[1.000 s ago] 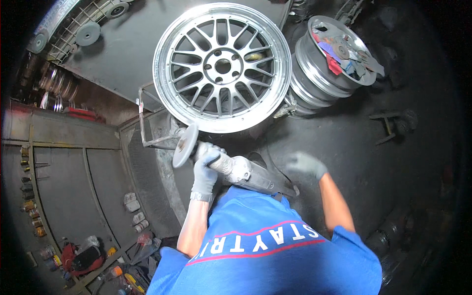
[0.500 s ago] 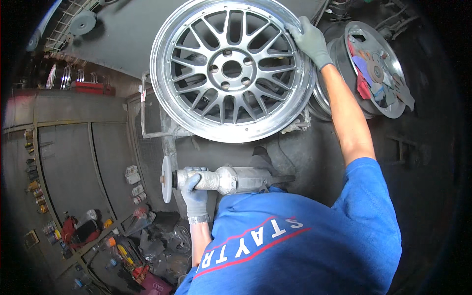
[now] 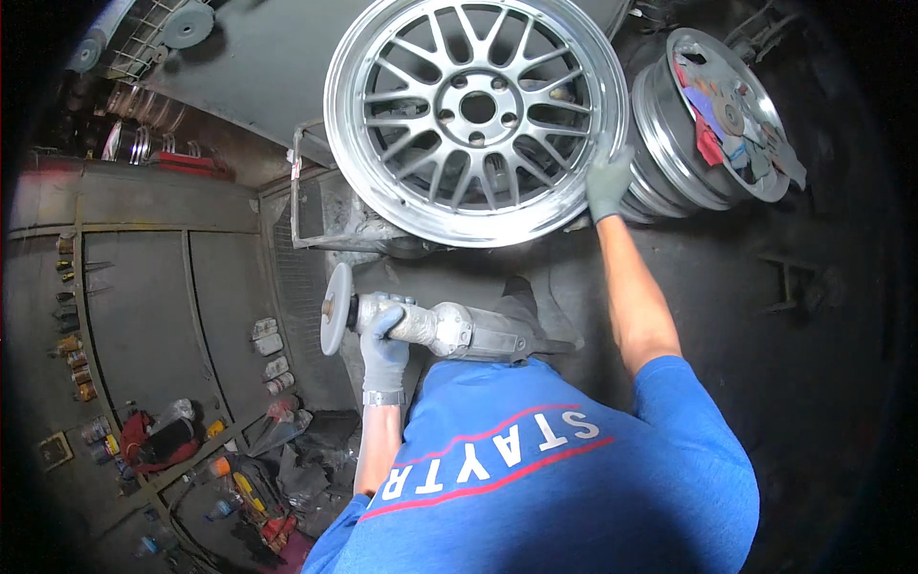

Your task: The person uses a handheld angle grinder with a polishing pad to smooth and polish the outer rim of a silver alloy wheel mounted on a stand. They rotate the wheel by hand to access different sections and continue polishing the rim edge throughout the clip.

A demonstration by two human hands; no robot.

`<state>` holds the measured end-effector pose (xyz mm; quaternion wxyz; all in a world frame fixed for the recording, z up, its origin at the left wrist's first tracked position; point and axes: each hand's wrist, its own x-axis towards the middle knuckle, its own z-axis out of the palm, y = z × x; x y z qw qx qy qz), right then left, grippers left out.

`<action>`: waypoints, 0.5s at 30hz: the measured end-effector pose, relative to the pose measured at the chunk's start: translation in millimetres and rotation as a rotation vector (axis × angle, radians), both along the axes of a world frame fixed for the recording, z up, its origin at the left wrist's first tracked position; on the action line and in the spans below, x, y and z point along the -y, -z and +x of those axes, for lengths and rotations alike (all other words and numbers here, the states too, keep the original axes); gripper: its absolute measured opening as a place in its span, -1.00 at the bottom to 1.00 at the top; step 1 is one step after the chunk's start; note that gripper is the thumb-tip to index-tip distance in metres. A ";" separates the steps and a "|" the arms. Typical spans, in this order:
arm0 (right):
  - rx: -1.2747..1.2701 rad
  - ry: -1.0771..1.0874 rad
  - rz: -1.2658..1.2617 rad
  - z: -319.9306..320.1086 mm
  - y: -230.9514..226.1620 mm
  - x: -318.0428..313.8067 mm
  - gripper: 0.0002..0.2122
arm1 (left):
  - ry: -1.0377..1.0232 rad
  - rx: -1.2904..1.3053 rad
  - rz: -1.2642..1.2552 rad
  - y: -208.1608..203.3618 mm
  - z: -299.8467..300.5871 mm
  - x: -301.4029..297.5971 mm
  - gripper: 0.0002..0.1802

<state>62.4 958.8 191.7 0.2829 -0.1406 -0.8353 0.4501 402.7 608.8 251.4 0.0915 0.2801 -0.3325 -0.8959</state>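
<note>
A large silver alloy wheel rim (image 3: 427, 212) with mesh spokes and a shiny lip stands in front of me. My right hand (image 3: 609, 184), in a grey glove, rests on the rim's lower right edge, its fingers partly blurred. My gloved left hand (image 3: 384, 349) is wrapped round the front of a power grinder (image 3: 469, 330), which lies level before my waist. A pale disc (image 3: 336, 309) sits on the tool's left end, apart from the rim. The grinder's rear end is close against my shirt.
More stacked wheel rims (image 3: 660, 139) stand to the right, the outer one holding gloves, cloths and a round disc. A bent metal frame (image 3: 296, 191) is left of the rim. Shelving (image 3: 139, 316) and clutter with bags (image 3: 163, 445) fill the left.
The wheel rim has turned, and my right hand has come down from its upper right to its lower right edge. The grinder has tilted slightly, its disc end rising.
</note>
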 end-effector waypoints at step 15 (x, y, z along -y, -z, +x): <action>1.119 -0.614 -0.472 464.4 129.3 -81.6 -0.39 | 0.386 0.029 0.109 9.3 -23.9 -24.2 -0.56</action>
